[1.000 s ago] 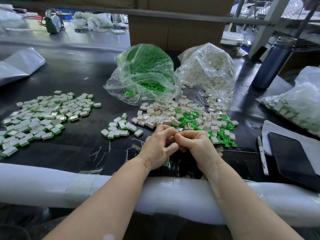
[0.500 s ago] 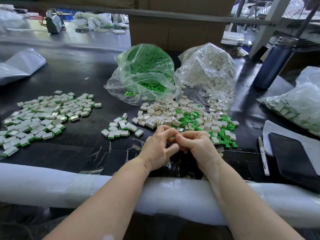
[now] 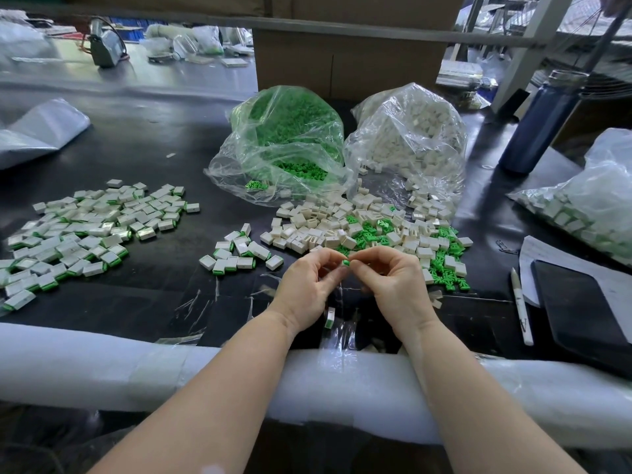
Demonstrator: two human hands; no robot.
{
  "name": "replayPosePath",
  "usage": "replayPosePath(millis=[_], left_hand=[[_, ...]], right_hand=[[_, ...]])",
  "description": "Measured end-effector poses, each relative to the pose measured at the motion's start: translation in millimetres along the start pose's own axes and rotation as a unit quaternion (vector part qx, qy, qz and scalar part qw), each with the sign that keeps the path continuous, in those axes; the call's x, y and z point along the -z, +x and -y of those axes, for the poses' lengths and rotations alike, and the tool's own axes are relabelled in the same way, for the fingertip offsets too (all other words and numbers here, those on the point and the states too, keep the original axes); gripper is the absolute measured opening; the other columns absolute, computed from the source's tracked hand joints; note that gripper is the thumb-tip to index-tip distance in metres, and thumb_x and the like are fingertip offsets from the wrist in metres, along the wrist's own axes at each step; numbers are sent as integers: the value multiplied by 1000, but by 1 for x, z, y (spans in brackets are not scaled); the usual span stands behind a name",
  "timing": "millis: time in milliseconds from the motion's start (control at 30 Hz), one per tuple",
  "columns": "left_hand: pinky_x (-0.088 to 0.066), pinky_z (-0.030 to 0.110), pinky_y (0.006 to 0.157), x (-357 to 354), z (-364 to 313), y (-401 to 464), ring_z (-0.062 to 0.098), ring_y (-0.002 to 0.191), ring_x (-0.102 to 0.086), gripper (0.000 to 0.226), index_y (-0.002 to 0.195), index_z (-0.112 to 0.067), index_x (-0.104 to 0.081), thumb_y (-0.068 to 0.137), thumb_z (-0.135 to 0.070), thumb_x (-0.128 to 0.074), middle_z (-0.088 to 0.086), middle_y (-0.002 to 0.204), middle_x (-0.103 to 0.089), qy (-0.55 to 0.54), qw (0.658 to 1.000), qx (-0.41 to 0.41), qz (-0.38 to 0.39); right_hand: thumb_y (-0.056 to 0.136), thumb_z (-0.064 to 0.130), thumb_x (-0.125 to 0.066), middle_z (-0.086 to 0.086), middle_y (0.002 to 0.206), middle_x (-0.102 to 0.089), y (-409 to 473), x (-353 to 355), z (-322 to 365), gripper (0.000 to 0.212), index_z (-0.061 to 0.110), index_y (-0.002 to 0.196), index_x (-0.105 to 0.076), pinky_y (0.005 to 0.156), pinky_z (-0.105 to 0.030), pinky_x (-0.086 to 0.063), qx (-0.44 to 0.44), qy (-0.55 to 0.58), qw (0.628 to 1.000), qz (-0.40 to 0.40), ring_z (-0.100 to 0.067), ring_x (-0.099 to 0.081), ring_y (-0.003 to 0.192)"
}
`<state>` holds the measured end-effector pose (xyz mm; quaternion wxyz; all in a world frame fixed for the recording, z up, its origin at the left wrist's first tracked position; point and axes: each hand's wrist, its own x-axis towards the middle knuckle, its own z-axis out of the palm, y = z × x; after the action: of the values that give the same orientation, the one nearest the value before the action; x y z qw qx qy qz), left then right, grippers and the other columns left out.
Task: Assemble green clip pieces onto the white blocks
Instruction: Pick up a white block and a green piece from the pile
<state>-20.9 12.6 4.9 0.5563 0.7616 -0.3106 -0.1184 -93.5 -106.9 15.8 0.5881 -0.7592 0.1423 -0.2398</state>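
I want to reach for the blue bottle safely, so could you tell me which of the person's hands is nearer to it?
Right. The right hand lies below and left of the blue bottle, well apart from it; the left hand sits further left, beyond the right hand.

Black table everywhere, covered in white blocks mixed with bright green clips. The finished pile is white with green edges. Clear bags: one bag all green, the other bag off-white. Navy bottle, white pen, black phone.
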Motion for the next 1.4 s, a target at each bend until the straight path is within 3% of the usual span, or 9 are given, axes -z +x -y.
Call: replayPosePath(millis=[100, 200, 367, 533, 633, 767, 933, 1233, 1400], left_hand=[[-48, 24, 83, 0, 0, 0, 14, 83, -58, 6, 93, -18, -63, 88, -15, -62, -4, 84, -62, 10, 1000, 9, -1], [-49, 25, 85, -1, -2, -2, 17, 88, -61, 10, 97, -15, -66, 88, -16, -62, 0, 90, -65, 18, 1000, 16, -7], [-49, 19, 81, -1, -4, -3, 14, 86, -61, 11, 98, -13, -67, 88, -16, -62, 1, 90, -66, 31, 999, 16, -32], [-51, 26, 77, 2, -3, -2, 20, 80, -61, 14, 99, -18, -64, 89, -9, -60, 5, 89, -63, 62, 982, 18, -180], [-41, 11, 74, 7, 0, 0, 14, 75, -55, 18, 102, -15, -69, 88, -6, -59, 6, 96, -55, 118, 956, 12, -269], [-28, -6, 77, 12, 3, 1, 12, 82, -47, 21, 103, -7, -70, 88, 0, -57, 6, 104, -44, 151, 937, 55, -311], [-26, 16, 97, 11, 5, 2, 27, 117, -39, 28, 116, 3, -60, 89, -4, -55, 14, 127, -38, 199, 926, 121, -296], [-26, 31, 103, 9, 1, 0, 28, 123, -27, 33, 119, 0, -56, 89, -13, -55, 11, 133, -31, 252, 912, 172, -274], [-23, 34, 102, 5, -3, -3, 25, 121, -30, 31, 117, -12, -62, 86, -11, -58, 7, 126, -39, 276, 917, 101, -271]], right_hand=[[81, 5, -69, 3, 71, -64, 1, 0, -3, 11, 15, 77, -68, 63, -20, -47, 21, -63, 998, -7, -5, -56, 63], [85, 8, -65, -1, 80, -63, 1, -3, -5, 8, 15, 81, -63, 70, -22, -48, 34, -134, 990, -4, -12, -58, 74], [87, 9, -62, -4, 83, -63, 1, -4, -4, 10, 17, 81, -61, 72, -22, -48, 29, -127, 991, -3, -15, -58, 77], [87, 13, -64, 1, 82, -62, 2, 0, -4, 13, 22, 79, -60, 75, -26, -49, 18, -125, 990, -62, -17, -58, 80], [87, 13, -64, -4, 86, -64, 4, 3, -6, 2, 13, 84, -64, 79, -35, -50, 7, -150, 985, -86, -19, -58, 83], [86, 13, -65, -5, 85, -64, 4, 3, -7, 3, 12, 84, -65, 79, -38, -50, 12, -164, 981, -100, -19, -58, 80], [86, 14, -65, -6, 85, -64, 5, 4, -8, 5, 14, 81, -64, 78, -35, -49, 11, -189, 975, -115, -18, -57, 79], [90, 12, -59, -3, 95, -62, 5, 4, -11, 9, 11, 92, -68, 68, -19, -28, 18, -291, 951, -104, -12, -47, 83], [93, 16, -53, -4, 118, -50, 6, -1, -11, 31, 20, 122, -62, 92, -30, -28, 41, -421, 905, -47, -21, -41, 113]])
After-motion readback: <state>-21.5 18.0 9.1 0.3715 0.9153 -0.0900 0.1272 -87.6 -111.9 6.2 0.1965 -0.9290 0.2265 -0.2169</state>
